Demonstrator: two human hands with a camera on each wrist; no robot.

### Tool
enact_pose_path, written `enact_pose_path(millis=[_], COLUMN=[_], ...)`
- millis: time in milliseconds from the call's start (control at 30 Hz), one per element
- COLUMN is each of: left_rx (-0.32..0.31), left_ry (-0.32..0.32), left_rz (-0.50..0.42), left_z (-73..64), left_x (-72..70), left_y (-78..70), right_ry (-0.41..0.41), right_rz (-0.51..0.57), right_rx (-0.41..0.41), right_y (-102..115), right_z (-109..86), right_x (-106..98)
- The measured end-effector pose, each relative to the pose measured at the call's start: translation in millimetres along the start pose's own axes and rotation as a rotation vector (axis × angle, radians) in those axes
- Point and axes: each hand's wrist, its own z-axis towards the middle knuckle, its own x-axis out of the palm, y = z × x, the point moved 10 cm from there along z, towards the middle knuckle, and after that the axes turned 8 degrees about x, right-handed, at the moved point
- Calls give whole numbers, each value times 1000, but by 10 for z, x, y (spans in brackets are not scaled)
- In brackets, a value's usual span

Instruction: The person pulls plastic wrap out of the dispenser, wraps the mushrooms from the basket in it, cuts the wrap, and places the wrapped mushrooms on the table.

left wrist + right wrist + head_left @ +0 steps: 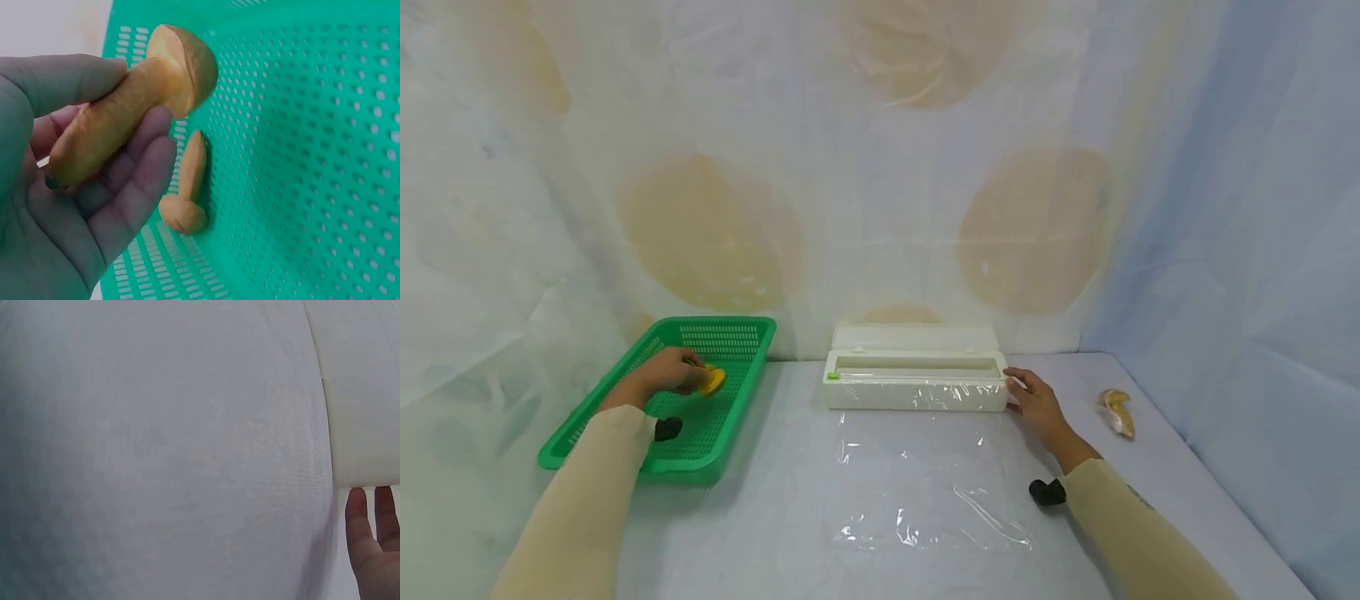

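Note:
In the left wrist view my left hand (94, 162) grips a brown-yellow mushroom (119, 112) by its stem, thumb on one side and fingers on the other. The head view has that hand over the green basket (752, 417). A second mushroom (184, 194) lies in the basket below it. My right hand (1036, 404) touches the right end of a white cling film dispenser (917, 395) with its fingertips, the fingers fairly straight. The dispenser's lid (916, 337) is raised, and a sheet of clear film (917, 483) spreads from it over the table.
A film-wrapped mushroom-like item (1117, 412) lies at the right of the white-covered table (760, 542). Spotted sheeting (880, 208) hangs behind and at both sides. A green slider (833, 376) sits at the dispenser's left end.

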Motion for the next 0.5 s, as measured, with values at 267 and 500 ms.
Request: enact_pose_path(millis=[267,500], left_rx=[33,63], left_ry=[-56,-81], left_rz=[-198,-391], left_z=[9,46], left_x=[1,60], left_y=[-222,-377], right_ry=[-3,-13], right_rz=[18,16], right_rx=[-7,7], right_y=[37,23], right_z=[-11,-14], right_x=[2,-32])
